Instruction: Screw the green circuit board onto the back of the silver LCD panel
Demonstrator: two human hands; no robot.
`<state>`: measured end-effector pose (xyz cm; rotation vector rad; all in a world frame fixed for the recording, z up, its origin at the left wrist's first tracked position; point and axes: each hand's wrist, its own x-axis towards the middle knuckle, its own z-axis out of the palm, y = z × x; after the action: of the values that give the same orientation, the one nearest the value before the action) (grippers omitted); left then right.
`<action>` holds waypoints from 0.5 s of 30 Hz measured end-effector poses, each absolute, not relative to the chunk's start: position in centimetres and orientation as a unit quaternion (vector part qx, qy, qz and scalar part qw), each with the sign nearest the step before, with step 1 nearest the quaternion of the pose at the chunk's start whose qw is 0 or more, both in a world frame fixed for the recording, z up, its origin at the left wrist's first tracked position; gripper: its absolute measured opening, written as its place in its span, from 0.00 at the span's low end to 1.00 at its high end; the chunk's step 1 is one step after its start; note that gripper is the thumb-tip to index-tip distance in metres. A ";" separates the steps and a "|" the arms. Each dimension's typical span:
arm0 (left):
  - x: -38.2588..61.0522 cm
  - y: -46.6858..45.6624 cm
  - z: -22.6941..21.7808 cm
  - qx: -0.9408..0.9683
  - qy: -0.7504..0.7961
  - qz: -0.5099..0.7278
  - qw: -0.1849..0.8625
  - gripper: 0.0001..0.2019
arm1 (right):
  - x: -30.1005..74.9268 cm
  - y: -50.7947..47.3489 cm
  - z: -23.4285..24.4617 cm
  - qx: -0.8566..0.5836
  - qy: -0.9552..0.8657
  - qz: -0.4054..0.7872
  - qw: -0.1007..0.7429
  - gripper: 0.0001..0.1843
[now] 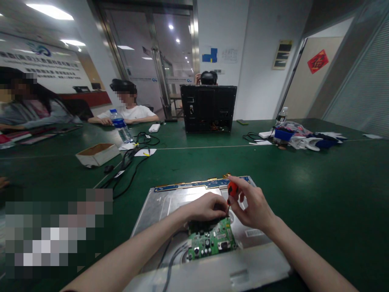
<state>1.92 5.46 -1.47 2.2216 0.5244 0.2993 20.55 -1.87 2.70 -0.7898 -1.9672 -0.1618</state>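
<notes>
My right hand (253, 205) grips the orange-and-black handle of a screwdriver (232, 189), its shaft pointing down. The tip meets the upper right corner of a green circuit board (211, 241). Over the board's upper edge lies my left hand (208, 207), fingers curled together close to the screwdriver's tip; whatever they hold, if anything, is hidden. Beneath the board is a silver metal display panel (159, 209), lying flat. A narrow blue circuit strip (194, 185) runs along the panel's far edge. Grey cables (174, 259) lead from the board's left side toward me.
A green table (322, 190) carries everything. Black cables (130, 158), an open box (99, 155) and a water bottle (120, 125) stand left. A black monitor casing (209, 107) is upright at the back. Gloves and a blue tray (284, 134) lie right. Several people sit around.
</notes>
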 end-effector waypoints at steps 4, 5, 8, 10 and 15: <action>1.9 5.3 -1.3 0.881 0.212 0.116 0.407 0.04 | 20.5 -1.7 2.4 -0.324 -0.804 -0.064 0.495 0.26; 1.9 5.3 -1.3 0.881 0.212 0.116 0.407 0.04 | 20.5 -1.7 2.3 -0.324 -0.803 -0.063 0.496 0.26; 1.9 5.2 -1.3 0.881 0.213 0.117 0.405 0.04 | 20.6 -1.5 2.1 -0.320 -0.803 -0.065 0.499 0.25; 1.9 5.2 -1.3 0.882 0.212 0.119 0.404 0.04 | 20.7 -1.4 2.1 -0.315 -0.806 -0.066 0.497 0.23; 1.9 5.4 -1.6 0.883 0.211 0.121 0.402 0.03 | 20.7 -1.5 2.4 -0.318 -0.812 -0.061 0.485 0.23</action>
<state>1.89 5.44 -1.59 2.2321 0.5338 0.3053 20.67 -1.50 2.39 -0.7734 -1.9777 -0.1491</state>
